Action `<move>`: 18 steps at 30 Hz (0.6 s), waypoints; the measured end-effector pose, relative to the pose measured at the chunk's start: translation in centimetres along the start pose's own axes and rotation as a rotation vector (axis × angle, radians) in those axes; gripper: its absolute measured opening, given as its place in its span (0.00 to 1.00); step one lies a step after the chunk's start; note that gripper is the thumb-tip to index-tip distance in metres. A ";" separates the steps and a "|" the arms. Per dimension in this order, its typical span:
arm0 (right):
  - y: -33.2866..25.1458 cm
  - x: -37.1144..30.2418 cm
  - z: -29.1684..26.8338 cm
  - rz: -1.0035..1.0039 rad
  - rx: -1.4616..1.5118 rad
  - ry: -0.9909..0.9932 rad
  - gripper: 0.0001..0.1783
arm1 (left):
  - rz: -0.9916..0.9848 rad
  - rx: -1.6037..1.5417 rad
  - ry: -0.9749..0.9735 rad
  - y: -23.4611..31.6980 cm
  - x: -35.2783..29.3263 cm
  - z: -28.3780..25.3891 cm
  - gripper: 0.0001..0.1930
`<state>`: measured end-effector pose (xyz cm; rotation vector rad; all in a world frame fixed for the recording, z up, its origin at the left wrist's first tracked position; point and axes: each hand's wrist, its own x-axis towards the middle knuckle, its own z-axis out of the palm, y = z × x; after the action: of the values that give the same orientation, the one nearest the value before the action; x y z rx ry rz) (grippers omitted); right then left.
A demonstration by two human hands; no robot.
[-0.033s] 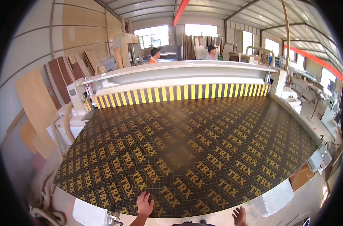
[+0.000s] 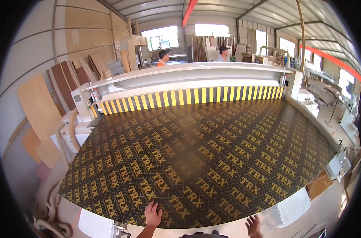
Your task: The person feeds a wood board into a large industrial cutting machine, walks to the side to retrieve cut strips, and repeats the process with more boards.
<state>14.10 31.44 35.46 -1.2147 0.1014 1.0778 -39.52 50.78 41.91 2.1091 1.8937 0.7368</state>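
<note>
A large dark board (image 2: 232, 146) with repeated yellow-gold lettering and thin grid lines lies flat across the machine bed. Its far edge meets a yellow-and-black striped guard strip (image 2: 188, 97) below a long white machine beam (image 2: 196, 73). My left hand (image 2: 153, 216) rests palm down on the near edge of the board, fingers stretched forward, holding nothing. Beyond the near edge, to the right, my right hand (image 2: 253, 225) hangs in the air with its fingers apart and nothing in them.
White support plates (image 2: 95, 225) (image 2: 293, 208) jut from the near side. Hoses (image 2: 49, 214) run down at the left, near leaning wood sheets (image 2: 39, 115). Two people (image 2: 163, 58) (image 2: 223, 54) are behind the beam. A raised side rail (image 2: 311, 119) borders the board's right.
The view has shifted very slightly. My hands and the board keep practically the same places.
</note>
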 end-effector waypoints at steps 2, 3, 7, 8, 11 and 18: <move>-1.3 2.1 -0.7 0.062 0.069 -0.062 0.35 | -0.006 -0.028 0.027 0.6 -0.4 -0.1 0.27; -2.2 1.8 0.3 0.081 0.068 -0.073 0.35 | -0.026 -0.012 0.051 0.6 -1.6 -0.3 0.27; -4.4 2.0 2.0 0.101 0.230 -0.137 0.34 | -0.057 0.099 0.082 0.4 -6.5 -0.6 0.25; -4.1 2.8 0.7 0.131 0.289 -0.183 0.34 | 0.076 0.260 0.244 2.2 -7.4 -1.7 0.21; -5.8 3.3 1.5 0.180 0.450 -0.202 0.25 | -0.117 0.142 0.403 1.6 -11.8 0.1 0.33; -7.0 5.5 0.9 0.197 0.470 -0.449 0.30 | -1.306 -1.436 0.413 4.5 -10.6 4.5 0.21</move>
<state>21.64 35.86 37.52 -0.5337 0.1202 1.3820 -33.90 40.53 37.82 -0.1694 1.4710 1.4219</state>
